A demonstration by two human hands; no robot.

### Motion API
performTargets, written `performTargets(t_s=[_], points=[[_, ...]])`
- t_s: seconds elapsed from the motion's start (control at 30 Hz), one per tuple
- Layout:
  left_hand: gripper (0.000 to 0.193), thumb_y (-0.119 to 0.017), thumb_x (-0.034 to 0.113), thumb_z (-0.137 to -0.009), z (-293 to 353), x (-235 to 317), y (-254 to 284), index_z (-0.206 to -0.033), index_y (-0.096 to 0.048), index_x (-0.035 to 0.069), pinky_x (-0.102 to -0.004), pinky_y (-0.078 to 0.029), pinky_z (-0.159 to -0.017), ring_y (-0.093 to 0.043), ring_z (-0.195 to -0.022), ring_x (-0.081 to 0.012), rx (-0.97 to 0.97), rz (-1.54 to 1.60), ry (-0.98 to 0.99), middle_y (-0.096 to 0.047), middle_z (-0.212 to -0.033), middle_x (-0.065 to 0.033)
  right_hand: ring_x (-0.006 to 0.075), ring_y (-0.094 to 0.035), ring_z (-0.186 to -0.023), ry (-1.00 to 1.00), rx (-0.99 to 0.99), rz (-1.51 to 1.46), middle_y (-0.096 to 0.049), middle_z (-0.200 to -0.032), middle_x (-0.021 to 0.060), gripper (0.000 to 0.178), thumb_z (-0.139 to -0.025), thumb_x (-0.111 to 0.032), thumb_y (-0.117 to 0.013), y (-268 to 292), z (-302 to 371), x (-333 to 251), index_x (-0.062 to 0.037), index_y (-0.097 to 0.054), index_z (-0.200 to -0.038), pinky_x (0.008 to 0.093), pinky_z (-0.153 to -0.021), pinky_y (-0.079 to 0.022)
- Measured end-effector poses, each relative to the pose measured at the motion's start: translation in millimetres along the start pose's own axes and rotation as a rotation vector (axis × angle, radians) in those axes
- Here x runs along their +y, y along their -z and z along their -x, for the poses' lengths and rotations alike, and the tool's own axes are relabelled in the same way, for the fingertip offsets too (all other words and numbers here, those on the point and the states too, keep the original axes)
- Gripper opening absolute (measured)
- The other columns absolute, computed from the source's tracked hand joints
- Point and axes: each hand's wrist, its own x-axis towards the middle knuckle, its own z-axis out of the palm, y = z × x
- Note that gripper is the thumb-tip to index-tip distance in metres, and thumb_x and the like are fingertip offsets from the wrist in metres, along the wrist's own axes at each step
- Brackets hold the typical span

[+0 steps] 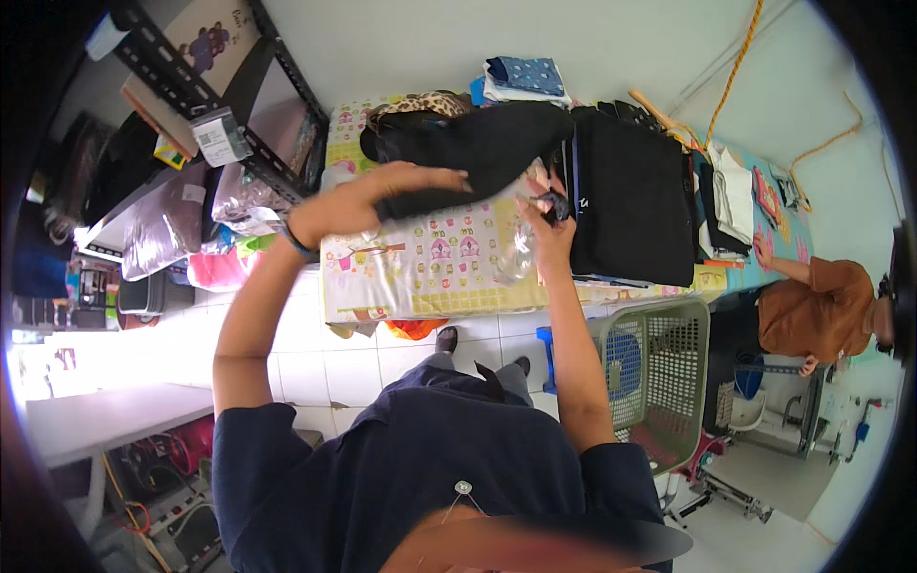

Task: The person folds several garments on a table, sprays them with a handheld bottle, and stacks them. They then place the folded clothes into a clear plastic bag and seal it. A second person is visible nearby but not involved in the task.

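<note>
Head view: left hand [382,194], fingers extended, over left part of black garment [492,141]; right hand [554,234] gripping spray bottle [518,254], garment just beyond; clothes stack [635,196] rightward.

Deep black marks the garment [506,143] and the folded stack [635,191], set off by a counter cover [420,286] of cream and yellow printed with pink and green motifs, turning light blue at the far right. The spray bottle [519,253] is clear, its nozzle [554,205] black. Tan-and-black leopard spots cover one cloth [427,102]; small white figures dot a blue folded piece [525,74]. White shows in a folded cloth [733,196], olive green in the perforated basket [704,372], bright orange in a bag [415,329], plain navy in the wearer's shirt [458,449], rust brown in a co-worker's top [817,310], golden yellow in a rope [734,72].
</note>
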Motion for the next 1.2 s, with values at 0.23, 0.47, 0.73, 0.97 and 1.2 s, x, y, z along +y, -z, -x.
performTargets(t_s=[0.23,0.47,0.73,0.97,1.2], points=[[0.101,-0.072,0.011,-0.067,5,-103,-213,-0.154,-0.029,0.036,-0.0637,-0.015,-0.115,-0.017,-0.15,-0.0348,-0.269,-0.622,0.039,-0.013,-0.164,-0.0116,0.0089,-0.061,-0.096,-0.246,-0.112,0.453,-0.065,-0.101,0.0009,0.038,-0.078,-0.005,-0.081,42,115,3,-0.0012,-0.064,-0.111,0.0243,-0.079,-0.051],[0.111,-0.075,0.067,-0.068,10,-96,-226,-0.157,-0.019,0.032,-0.0714,-0.007,-0.11,0.005,-0.15,-0.0431,-0.581,-0.4,0.299,0.007,-0.162,-0.0232,0.0195,-0.068,-0.086,0.07,0.097,0.513,-0.067,-0.105,0.0101,0.038,-0.076,-0.007,-0.082,67,139,-156,0.0026,-0.065,-0.108,0.0316,-0.075,-0.056],[0.029,-0.056,0.022,-0.101,-141,46,-67,-0.12,-0.06,0.001,-0.0244,-0.051,-0.064,-0.066,-0.074,-0.0134,-0.083,0.469,0.259,-0.066,-0.085,-0.0059,0.0137,-0.066,-0.07,0.656,0.872,0.569,-0.067,-0.102,0.0095,0.018,-0.098,-0.012,-0.059,244,43,-240,0.0025,-0.059,-0.108,0.0272,-0.065,-0.052],[0.035,-0.057,0.032,-0.1,-386,182,-65,-0.122,-0.061,0.005,-0.0201,-0.049,-0.061,-0.063,-0.072,-0.0092,-0.095,0.514,-0.041,-0.066,-0.086,-0.0046,0.0116,-0.063,-0.079,0.638,0.561,0.734,-0.06,-0.11,0.0056,0.025,-0.089,0.005,-0.063,360,-93,-107,-0.0019,-0.057,-0.111,0.0251,-0.078,-0.05],[0.038,-0.065,0.015,-0.091,-642,170,-230,-0.123,-0.054,-0.002,-0.0345,-0.057,-0.083,-0.062,-0.098,-0.0269,-0.127,1.017,0.487,-0.057,-0.115,-0.0215,0.0234,-0.061,-0.088,0.273,0.472,0.626,-0.06,-0.105,0.012,0.062,-0.072,-0.02,-0.087,384,-140,-40,-0.0031,-0.055,-0.122,0.0348,-0.076,-0.05]])
